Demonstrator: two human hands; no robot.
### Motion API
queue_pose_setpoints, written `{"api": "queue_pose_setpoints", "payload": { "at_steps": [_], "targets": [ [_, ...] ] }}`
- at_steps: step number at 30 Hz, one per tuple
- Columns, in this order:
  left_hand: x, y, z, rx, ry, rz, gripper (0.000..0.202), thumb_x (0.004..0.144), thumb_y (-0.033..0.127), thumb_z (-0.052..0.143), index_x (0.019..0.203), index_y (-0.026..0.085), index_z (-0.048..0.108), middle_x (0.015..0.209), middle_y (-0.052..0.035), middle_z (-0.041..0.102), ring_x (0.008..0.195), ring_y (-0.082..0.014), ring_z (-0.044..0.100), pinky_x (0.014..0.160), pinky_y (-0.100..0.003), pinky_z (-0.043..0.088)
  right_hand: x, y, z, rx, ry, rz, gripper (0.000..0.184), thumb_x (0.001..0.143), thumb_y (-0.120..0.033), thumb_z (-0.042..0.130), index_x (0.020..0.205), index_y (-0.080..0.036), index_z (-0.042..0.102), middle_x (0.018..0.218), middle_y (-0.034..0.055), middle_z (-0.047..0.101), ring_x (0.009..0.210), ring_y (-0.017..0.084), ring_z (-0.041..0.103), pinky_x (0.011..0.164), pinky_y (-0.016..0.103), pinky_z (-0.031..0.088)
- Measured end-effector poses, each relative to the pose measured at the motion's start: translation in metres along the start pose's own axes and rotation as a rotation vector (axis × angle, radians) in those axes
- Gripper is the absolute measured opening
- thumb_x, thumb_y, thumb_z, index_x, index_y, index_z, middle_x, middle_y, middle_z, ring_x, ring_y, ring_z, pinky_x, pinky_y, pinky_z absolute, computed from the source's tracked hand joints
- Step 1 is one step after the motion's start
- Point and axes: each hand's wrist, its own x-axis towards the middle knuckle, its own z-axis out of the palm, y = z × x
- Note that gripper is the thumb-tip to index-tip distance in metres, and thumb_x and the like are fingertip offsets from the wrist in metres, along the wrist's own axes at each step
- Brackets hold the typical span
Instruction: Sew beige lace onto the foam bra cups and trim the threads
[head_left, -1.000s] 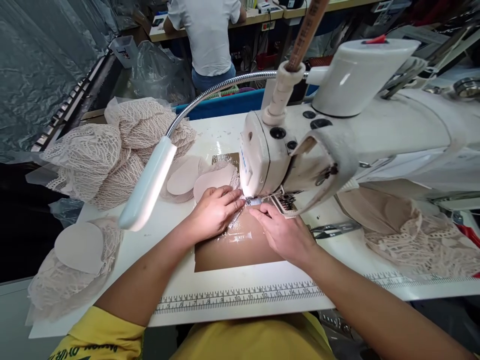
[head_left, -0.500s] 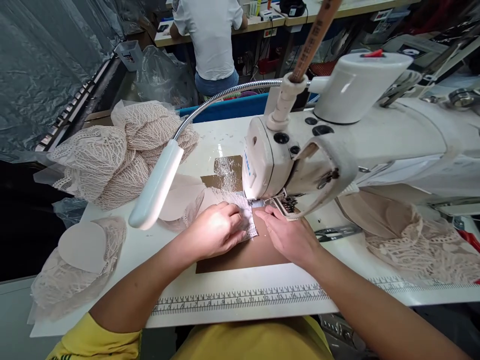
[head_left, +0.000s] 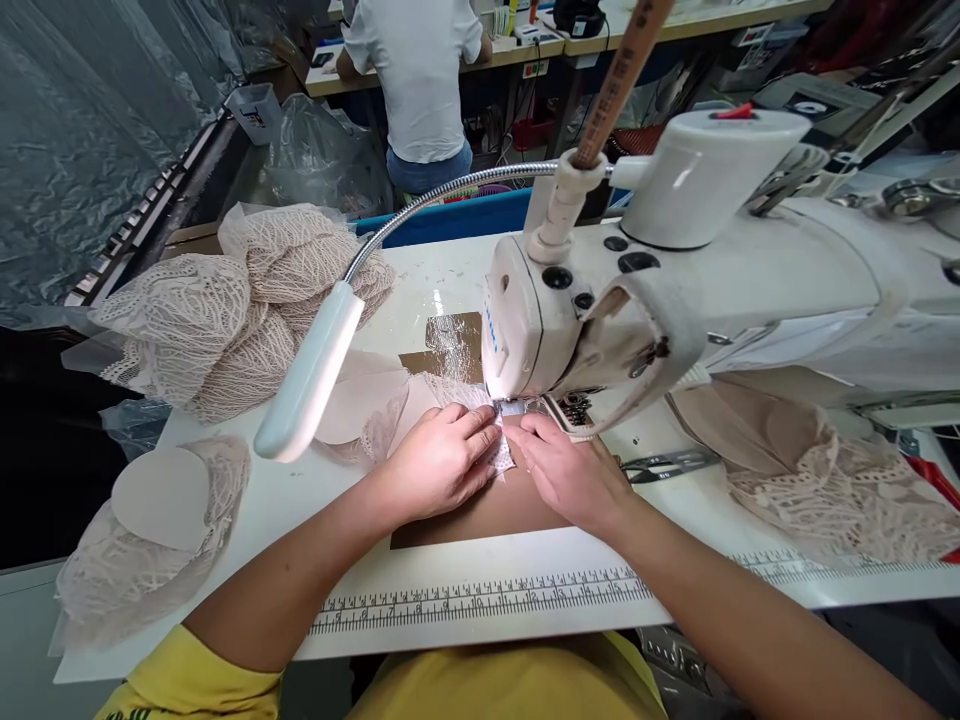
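Observation:
A beige lace piece (head_left: 491, 440) with a padded cup lies under the head of a white sewing machine (head_left: 592, 310). My left hand (head_left: 439, 460) presses down on the lace just left of the needle, fingers curled onto the fabric. My right hand (head_left: 570, 470) rests flat beside it on the right, its fingertips at the presser foot (head_left: 517, 407). Both hands sit over a brown taped patch (head_left: 510, 510) on the white table (head_left: 450, 570).
A gooseneck lamp (head_left: 307, 375) hangs over the left of the table. Heaps of lace cups (head_left: 225, 310) lie at the back left, another (head_left: 150, 520) at the near left, more lace (head_left: 825, 480) on the right. Snips (head_left: 667, 463) lie beside my right hand. A person (head_left: 420, 80) sits behind, back turned.
The lace piece has been drawn from behind the needle toward me and now lies under my left hand. Both hands have stayed at the presser foot.

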Motion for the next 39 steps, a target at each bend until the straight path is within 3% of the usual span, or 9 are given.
{"api": "queue_pose_setpoints", "payload": {
  "at_steps": [5, 11, 17, 21, 24, 27, 32, 35, 39],
  "targets": [
    [-0.007, 0.004, -0.013, 0.008, -0.080, 0.031, 0.042, 0.087, 0.030, 0.053, 0.124, 0.010, 0.055, 0.131, -0.0156, 0.053, 0.104, -0.0292, 0.053, 0.086, -0.042, 0.049, -0.001, 0.001, 0.004, 0.000, -0.028, 0.022, 0.033, 0.089, -0.017, 0.046, 0.117, -0.023, 0.064, 0.108, 0.0055, 0.067, 0.076, 0.017, 0.055, 0.059, 0.029, 0.038],
    [-0.013, 0.008, -0.011, -0.015, -0.063, -0.034, 0.022, 0.088, 0.008, 0.040, 0.090, 0.011, 0.062, 0.103, -0.0136, 0.063, 0.095, -0.0239, 0.057, 0.081, -0.035, 0.048, -0.001, 0.004, 0.006, 0.112, -0.016, 0.029, 0.033, 0.091, -0.017, 0.046, 0.119, -0.022, 0.063, 0.101, 0.0064, 0.069, 0.085, 0.019, 0.061, 0.070, 0.028, 0.046],
    [-0.007, -0.013, -0.026, -0.536, -0.106, -0.215, 0.025, 0.095, 0.027, 0.039, 0.075, 0.017, 0.050, 0.068, -0.0003, 0.053, 0.063, -0.0125, 0.048, 0.060, -0.024, 0.040, 0.004, 0.005, 0.004, 0.226, -0.044, 0.061, 0.036, 0.087, -0.017, 0.047, 0.119, -0.026, 0.063, 0.093, 0.0044, 0.069, 0.083, 0.020, 0.062, 0.070, 0.029, 0.048],
    [-0.006, -0.020, -0.029, -0.783, -0.108, -0.306, 0.030, 0.096, 0.035, 0.036, 0.074, 0.017, 0.046, 0.060, 0.0037, 0.045, 0.055, -0.0092, 0.040, 0.054, -0.021, 0.034, 0.008, 0.003, 0.010, 0.297, -0.020, 0.082, 0.028, 0.088, -0.020, 0.048, 0.107, -0.026, 0.067, 0.081, 0.0031, 0.068, 0.073, 0.018, 0.060, 0.064, 0.027, 0.045],
    [-0.007, -0.019, -0.027, -0.762, -0.117, -0.286, 0.029, 0.095, 0.035, 0.037, 0.075, 0.017, 0.048, 0.062, 0.0030, 0.046, 0.057, -0.0095, 0.040, 0.055, -0.021, 0.034, 0.010, 0.001, 0.013, 0.371, 0.003, 0.091, 0.018, 0.090, -0.026, 0.050, 0.091, -0.022, 0.068, 0.071, 0.0016, 0.065, 0.065, 0.015, 0.056, 0.061, 0.026, 0.041],
    [-0.007, -0.015, -0.028, -0.629, -0.109, -0.153, 0.028, 0.095, 0.030, 0.040, 0.073, 0.016, 0.051, 0.065, 0.0009, 0.050, 0.062, -0.0114, 0.045, 0.062, -0.023, 0.038, 0.007, 0.000, 0.009, 0.428, -0.020, 0.052, 0.027, 0.091, -0.032, 0.050, 0.072, -0.019, 0.064, 0.065, 0.0009, 0.060, 0.062, 0.013, 0.053, 0.059, 0.025, 0.037],
    [-0.007, -0.013, -0.023, -0.388, -0.052, 0.005, 0.022, 0.093, 0.026, 0.044, 0.078, 0.016, 0.058, 0.071, -0.0026, 0.057, 0.070, -0.0147, 0.052, 0.072, -0.028, 0.042, -0.002, -0.004, -0.001, 0.363, -0.025, -0.004, 0.032, 0.092, -0.023, 0.047, 0.065, -0.018, 0.063, 0.067, 0.0024, 0.061, 0.066, 0.013, 0.052, 0.065, 0.026, 0.036],
    [-0.007, -0.013, -0.014, -0.288, -0.006, 0.045, 0.020, 0.093, 0.028, 0.047, 0.100, 0.016, 0.062, 0.094, -0.0079, 0.065, 0.086, -0.0188, 0.058, 0.081, -0.031, 0.044, -0.006, -0.005, -0.002, 0.362, -0.009, -0.028, 0.028, 0.092, -0.019, 0.048, 0.071, -0.018, 0.067, 0.069, 0.0025, 0.063, 0.068, 0.014, 0.052, 0.067, 0.026, 0.037],
    [-0.007, -0.011, -0.005, -0.127, -0.003, 0.055, 0.036, 0.093, 0.032, 0.046, 0.124, 0.016, 0.057, 0.130, -0.0125, 0.057, 0.104, -0.0246, 0.056, 0.088, -0.038, 0.044, -0.008, -0.005, 0.001, 0.360, 0.013, -0.041, 0.026, 0.092, -0.018, 0.049, 0.074, -0.017, 0.068, 0.069, 0.0024, 0.064, 0.068, 0.014, 0.052, 0.068, 0.027, 0.037]
  ]
}}
